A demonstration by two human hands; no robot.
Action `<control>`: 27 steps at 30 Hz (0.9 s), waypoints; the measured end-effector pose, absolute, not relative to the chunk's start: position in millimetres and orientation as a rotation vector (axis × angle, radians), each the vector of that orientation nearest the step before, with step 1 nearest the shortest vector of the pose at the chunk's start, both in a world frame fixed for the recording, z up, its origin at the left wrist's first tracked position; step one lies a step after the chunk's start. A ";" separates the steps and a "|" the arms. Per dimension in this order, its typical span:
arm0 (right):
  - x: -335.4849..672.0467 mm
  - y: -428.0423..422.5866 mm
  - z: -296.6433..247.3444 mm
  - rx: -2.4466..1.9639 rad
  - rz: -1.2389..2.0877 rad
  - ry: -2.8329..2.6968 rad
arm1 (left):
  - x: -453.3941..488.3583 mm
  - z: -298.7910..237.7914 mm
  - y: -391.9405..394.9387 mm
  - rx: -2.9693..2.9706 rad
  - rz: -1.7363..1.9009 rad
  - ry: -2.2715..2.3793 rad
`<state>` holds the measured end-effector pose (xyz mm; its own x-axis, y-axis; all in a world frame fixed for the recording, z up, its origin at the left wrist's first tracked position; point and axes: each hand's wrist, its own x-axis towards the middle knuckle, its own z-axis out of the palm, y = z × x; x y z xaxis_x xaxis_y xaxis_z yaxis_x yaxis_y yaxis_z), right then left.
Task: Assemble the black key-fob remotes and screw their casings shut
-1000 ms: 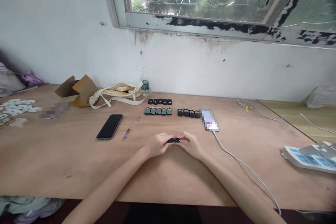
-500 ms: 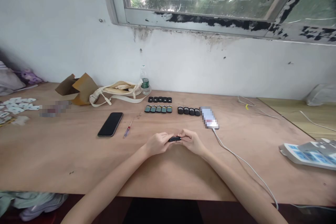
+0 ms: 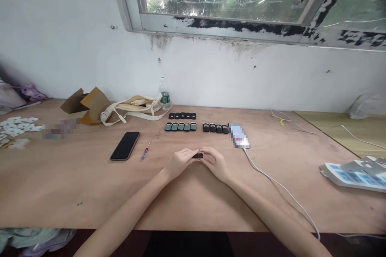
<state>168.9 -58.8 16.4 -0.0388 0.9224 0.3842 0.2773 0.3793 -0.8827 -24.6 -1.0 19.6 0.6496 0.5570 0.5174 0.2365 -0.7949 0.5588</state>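
Observation:
A small black plastic case (image 3: 198,155) is held just above the table between my two hands. My left hand (image 3: 178,164) pinches its left end, fingers closed. The fingertips of my right hand (image 3: 217,165) are closed on its right end, with the fingers bowed outward. My fingers hide part of the case. Beyond my hands lie a row of black cases with grey-green panels (image 3: 181,127), a row of small black covers (image 3: 182,116), and several dark rounded cases (image 3: 215,129). A screwdriver (image 3: 145,152) rests to the left.
A black phone (image 3: 125,146) lies left of the screwdriver. Another phone (image 3: 239,135) has a white cable (image 3: 277,182) running to the front edge. A power strip (image 3: 352,176) is at right. Behind are a bottle (image 3: 165,97), a cream bag (image 3: 135,106) and a cardboard box (image 3: 95,106).
The case has turned in my fingers and shows a shorter dark face. My right hand has shifted slightly, its fingers more arched. The whole view has tilted a little.

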 end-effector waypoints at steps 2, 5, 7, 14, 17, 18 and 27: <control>167.9 -60.7 17.6 -1.119 0.633 -1.622 | -26.4 16.9 1.6 2.506 0.949 0.608; 167.5 -62.8 19.0 -1.134 0.602 -1.643 | -26.0 13.5 2.0 2.437 0.942 0.660; 167.9 -63.4 19.5 -1.145 0.613 -1.621 | -24.3 13.3 0.6 2.279 0.949 0.717; 170.0 -62.2 17.8 -1.127 0.653 -1.608 | -19.2 15.3 -1.6 2.062 1.036 0.709; 170.7 -61.5 14.6 -1.158 0.608 -1.624 | -19.8 13.2 -1.1 2.128 1.043 0.710; 171.0 -61.4 13.5 -1.170 0.589 -1.640 | -20.2 12.8 -1.2 2.134 1.036 0.707; 175.9 -63.2 8.0 -1.169 0.405 -1.837 | -21.1 14.6 -1.6 2.255 0.998 0.617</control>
<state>175.9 -63.2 8.0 -0.1545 0.8470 0.5086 0.5543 0.5004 -0.6651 -21.1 -1.6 14.6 0.6109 0.6150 0.4986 0.1717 -0.7177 0.6749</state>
